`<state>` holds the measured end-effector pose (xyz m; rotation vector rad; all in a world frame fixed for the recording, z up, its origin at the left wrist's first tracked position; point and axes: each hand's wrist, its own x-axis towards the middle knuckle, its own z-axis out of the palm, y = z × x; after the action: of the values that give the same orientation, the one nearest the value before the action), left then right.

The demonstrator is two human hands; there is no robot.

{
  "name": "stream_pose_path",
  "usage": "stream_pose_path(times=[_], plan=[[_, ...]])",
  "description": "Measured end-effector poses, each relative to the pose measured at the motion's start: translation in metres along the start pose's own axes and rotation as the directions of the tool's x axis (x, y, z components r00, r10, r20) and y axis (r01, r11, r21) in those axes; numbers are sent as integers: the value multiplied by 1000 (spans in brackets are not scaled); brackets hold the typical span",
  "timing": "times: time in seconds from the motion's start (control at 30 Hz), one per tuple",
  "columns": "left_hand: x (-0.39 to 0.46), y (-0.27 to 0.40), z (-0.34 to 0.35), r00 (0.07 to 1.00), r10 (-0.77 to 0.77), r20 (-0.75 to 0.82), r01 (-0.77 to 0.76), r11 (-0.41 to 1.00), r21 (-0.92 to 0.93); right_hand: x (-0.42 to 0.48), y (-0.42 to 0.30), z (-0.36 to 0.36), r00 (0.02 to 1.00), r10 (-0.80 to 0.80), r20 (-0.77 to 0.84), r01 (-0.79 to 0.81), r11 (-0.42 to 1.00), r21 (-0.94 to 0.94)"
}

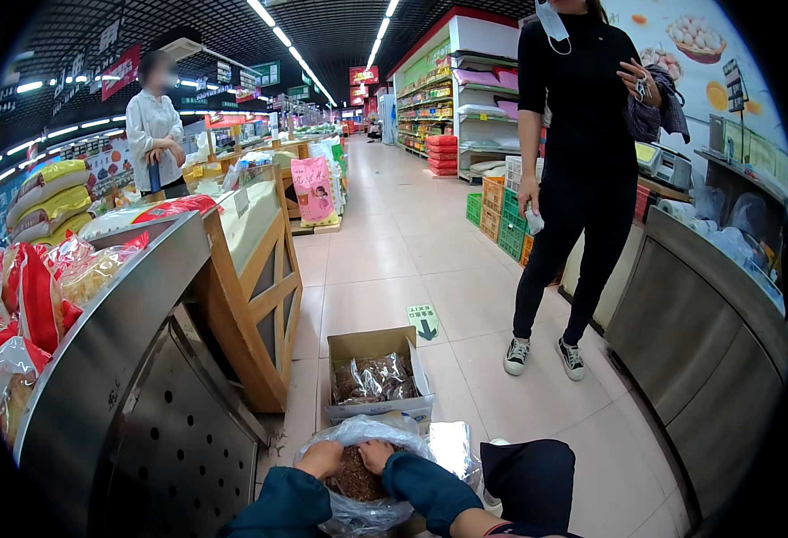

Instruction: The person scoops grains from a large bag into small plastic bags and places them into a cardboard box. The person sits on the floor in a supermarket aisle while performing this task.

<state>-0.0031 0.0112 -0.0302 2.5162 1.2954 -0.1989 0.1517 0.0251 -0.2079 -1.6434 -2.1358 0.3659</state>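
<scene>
A clear plastic bag [347, 430] stands open on the floor before me, filled with loose brown granular food [360, 476]. My left hand [322, 459] is at the left side of its mouth, fingers curled down and partly hidden. My right hand [375, 455] reaches into the bag from the right, its fingertips against the brown contents. What either hand grips does not show clearly. Just beyond the bag is an open cardboard box [380, 408] holding several clear packets [375, 376] of brown food. A stack of shiny clear plastic packaging [449, 447] lies to the right of the bag.
A steel counter [118, 376] with bagged goods [37, 296] and a wooden display stand [253, 302] flank me on the left. A person in black [575, 168] stands ahead right by a grey counter [710, 336]. Another person [155, 134] stands behind the left displays. A tiled aisle [387, 255] runs ahead.
</scene>
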Motion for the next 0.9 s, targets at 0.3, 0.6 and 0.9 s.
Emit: stream_pose_path(times=[0.3,0.6,0.9], plan=[[9,14,-5,996,39,-75,-45,996,-75,-32,4,-1,998,12,-59,-14,999,-37],[5,1,4,994,-37,-101,10,967,-253,-32,-22,-53,884,461,-80,-224,567,793],[-5,19,-15,991,-127,-38,102,912,-397,-8,-120,-160,943,325,78,14,-272,962]])
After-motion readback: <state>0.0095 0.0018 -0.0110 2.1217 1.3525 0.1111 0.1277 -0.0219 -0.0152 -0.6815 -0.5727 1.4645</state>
